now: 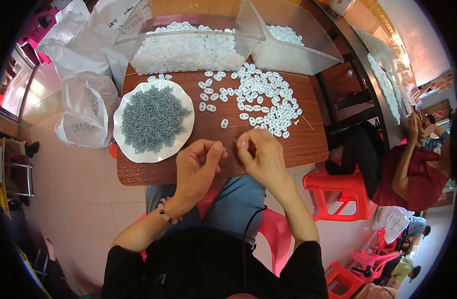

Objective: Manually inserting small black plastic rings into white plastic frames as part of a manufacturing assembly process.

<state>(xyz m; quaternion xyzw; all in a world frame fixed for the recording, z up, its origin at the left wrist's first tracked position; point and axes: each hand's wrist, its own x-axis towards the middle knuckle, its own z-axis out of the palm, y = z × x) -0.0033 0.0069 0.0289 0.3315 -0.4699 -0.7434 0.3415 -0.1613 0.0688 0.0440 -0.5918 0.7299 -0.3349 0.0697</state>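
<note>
My left hand (pixel 196 162), with a beaded bracelet (pixel 168 211) at its wrist, is held over the near edge of the brown table (pixel 144 174). Its fingers are curled in and the thumb is bent toward them. Facing it a little to the right, my right hand (pixel 263 155) has thumb and forefinger drawn together. Anything inside either hand is too small or hidden to make out. A wavy-rimmed white plate (pixel 120 119) left of my hands carries a heap of small grey screw-like pieces (pixel 156 117). Beyond my right hand lie many white oval two-hole pieces (pixel 268 94).
Two clear plastic bins (pixel 300 59) at the table's far side hold more white pieces. A thin stick (pixel 308 123) lies near the right edge. White sacks (pixel 86 112) stand at the left. A red stool (pixel 338 194) and a seated person in dark red (pixel 412 174) are at right.
</note>
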